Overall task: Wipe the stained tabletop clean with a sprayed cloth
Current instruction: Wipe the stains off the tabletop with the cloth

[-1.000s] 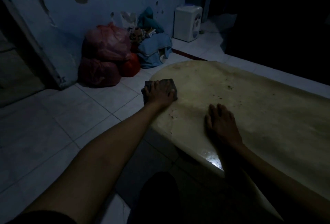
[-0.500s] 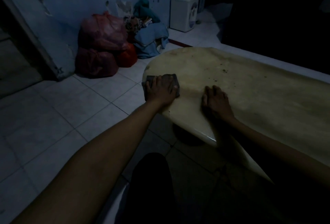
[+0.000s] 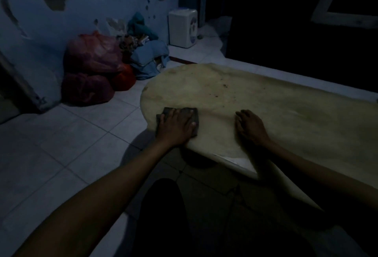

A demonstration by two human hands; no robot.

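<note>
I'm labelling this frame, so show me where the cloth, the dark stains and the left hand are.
cloth (image 3: 193,112), head view, far right corner.
dark stains (image 3: 225,86), head view, biggest speck.
left hand (image 3: 176,124), head view, back of hand.

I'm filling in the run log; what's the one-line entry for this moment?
left hand: flat on dark grey cloth at table's near-left edge | right hand: empty, flat on beige stained tabletop | dark specks: unwiped

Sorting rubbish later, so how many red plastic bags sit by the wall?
3: a big upper red bag, a darker one below it on the floor, and a small orange-red one at right. More may hide behind.
</note>
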